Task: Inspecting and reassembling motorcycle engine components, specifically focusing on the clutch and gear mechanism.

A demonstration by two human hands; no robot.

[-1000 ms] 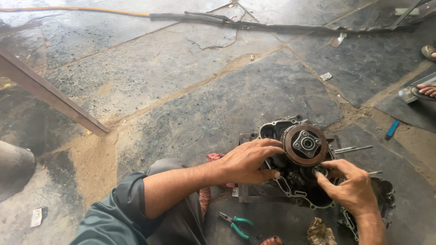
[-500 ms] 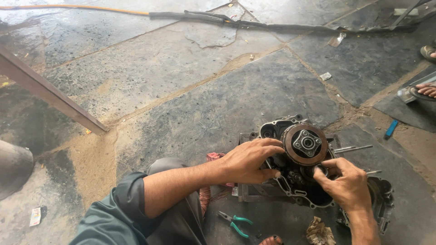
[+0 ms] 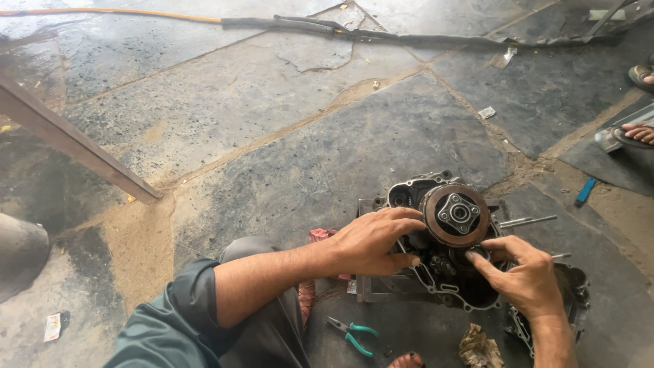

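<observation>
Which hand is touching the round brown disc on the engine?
The left hand: its fingers rest against the disc. The right hand reaches lower, below it.

Dark green sleeve rolled above the left elbow, grey trousers, bare forearms.

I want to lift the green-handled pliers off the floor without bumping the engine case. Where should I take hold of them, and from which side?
Grip the pliers by the two green handles, which point right, towards the rag-like scrap. They lie flat on the stone floor, below the left hand, clear of the engine case. Probably come from above, pinching both handles together; the metal jaws at the left end are short and offer less hold.
</observation>
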